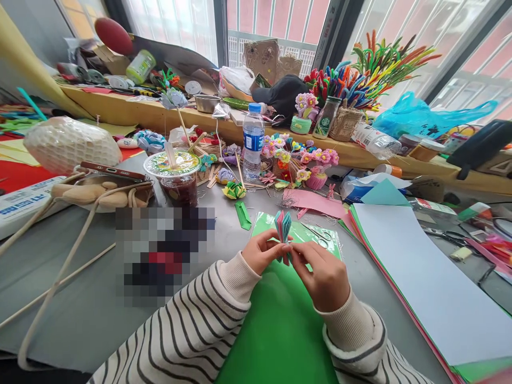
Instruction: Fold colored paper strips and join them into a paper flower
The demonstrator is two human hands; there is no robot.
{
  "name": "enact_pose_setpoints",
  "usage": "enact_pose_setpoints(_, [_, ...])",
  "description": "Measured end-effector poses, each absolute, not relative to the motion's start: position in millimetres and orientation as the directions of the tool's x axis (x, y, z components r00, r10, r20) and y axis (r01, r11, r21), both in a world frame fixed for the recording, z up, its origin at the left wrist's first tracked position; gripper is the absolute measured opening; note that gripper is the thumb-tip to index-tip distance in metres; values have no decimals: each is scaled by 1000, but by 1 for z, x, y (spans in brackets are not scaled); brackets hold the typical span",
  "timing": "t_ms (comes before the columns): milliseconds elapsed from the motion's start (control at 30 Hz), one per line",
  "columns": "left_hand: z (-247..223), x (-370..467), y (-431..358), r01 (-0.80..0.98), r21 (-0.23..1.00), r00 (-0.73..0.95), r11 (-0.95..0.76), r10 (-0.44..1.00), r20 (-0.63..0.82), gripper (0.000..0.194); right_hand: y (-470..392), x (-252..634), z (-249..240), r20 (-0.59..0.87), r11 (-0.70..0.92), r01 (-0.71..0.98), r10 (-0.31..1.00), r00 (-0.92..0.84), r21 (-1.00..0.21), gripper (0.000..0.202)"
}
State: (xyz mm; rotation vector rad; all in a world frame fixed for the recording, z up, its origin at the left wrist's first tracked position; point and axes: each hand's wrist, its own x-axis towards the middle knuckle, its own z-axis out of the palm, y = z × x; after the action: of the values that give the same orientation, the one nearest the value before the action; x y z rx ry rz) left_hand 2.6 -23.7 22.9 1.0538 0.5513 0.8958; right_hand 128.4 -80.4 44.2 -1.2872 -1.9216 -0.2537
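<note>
Between my hands stands a small bundle of folded paper [282,225] in blue and pink, pinched at its middle so that the layers fan out above and below. My left hand [264,250] grips it from the left with thumb and fingers closed. From the right, my right hand [320,272] has its fingertips closed at the pinched middle. Under both hands lies a glossy green sheet [288,325]. Small scissors [320,234] rest on its far part. A folded green paper strip [242,214] and a green-yellow paper flower [234,190] lie just beyond.
On the right, a stack of coloured paper [424,277] spreads toward me. A water bottle [253,144] stands ahead, beside several fluffy flowers [316,157]. A lidded drink cup [176,178] and a bag with a cord [106,197] sit left. The window ledge [140,114] is crowded.
</note>
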Motion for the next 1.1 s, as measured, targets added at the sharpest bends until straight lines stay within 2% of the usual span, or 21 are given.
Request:
enact_pose_setpoints(100, [26, 2, -25, -402, 888, 550, 221, 834, 41, 32, -83, 129, 45, 773, 432, 900, 591, -231, -62, 16])
enact_pose_setpoints(167, [28, 2, -26, -416, 886, 537, 207, 842, 56, 30, -84, 129, 46, 790, 399, 917, 561, -249, 7, 15])
enact_pose_setpoints(467, [25, 2, -27, -411, 900, 509, 148, 856, 92, 25, -86, 125, 49, 804, 343, 936, 534, -261, 77, 9])
enact_pose_setpoints(533, [26, 2, -27, -420, 896, 509, 147, 855, 98, 23, -86, 125, 47, 801, 340, 939, 548, -242, 52, 9])
enact_pose_setpoints(667, [26, 3, -25, -424, 898, 521, 119, 843, 134, 19, -84, 130, 45, 772, 403, 912, 604, -197, -83, 9])
enact_pose_setpoints(867, [23, -1, -22, -362, 931, 550, 53, 818, 167, 19, -80, 138, 45, 747, 533, 826, 622, -236, -183, 9])
enact_pose_setpoints(1100, [26, -2, -22, -314, 940, 627, 134, 772, 99, 27, -79, 143, 48, 682, 583, 724, 699, -215, -368, 8])
